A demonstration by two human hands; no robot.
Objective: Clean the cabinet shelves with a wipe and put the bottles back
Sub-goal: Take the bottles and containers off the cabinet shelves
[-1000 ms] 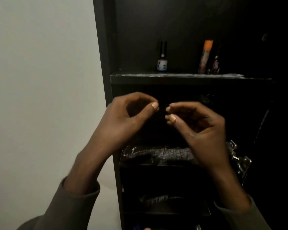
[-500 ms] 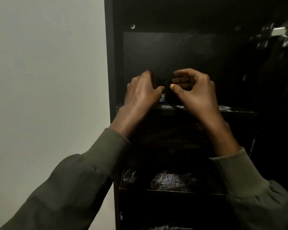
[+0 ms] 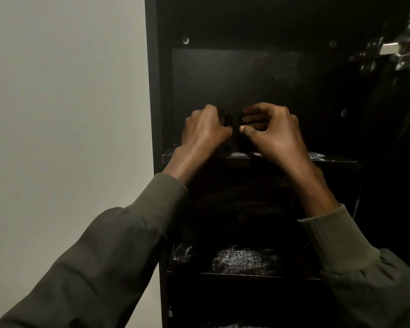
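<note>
Both my hands are up at the upper shelf (image 3: 237,160) of a dark cabinet. My left hand (image 3: 204,131) curls its fingers round a small bottle (image 3: 228,120); only the bottle's black cap shows between the hands. My right hand (image 3: 271,134) sits just right of the cap with its fingers curled and its thumb pointing at the bottle. Whether it holds anything is lost in the dark. The other bottles on this shelf are hidden behind my right hand. No wipe can be made out.
Pale smears or dust streak the upper shelf's front and the lower shelf (image 3: 242,261). The cabinet's left side panel (image 3: 152,91) stands against a pale wall (image 3: 64,114). A metal door hinge (image 3: 398,53) juts in at the upper right.
Both hands rose from in front of the cabinet to the upper shelf and closed in around the small bottle. The bottle's label, seen before, is now covered.
</note>
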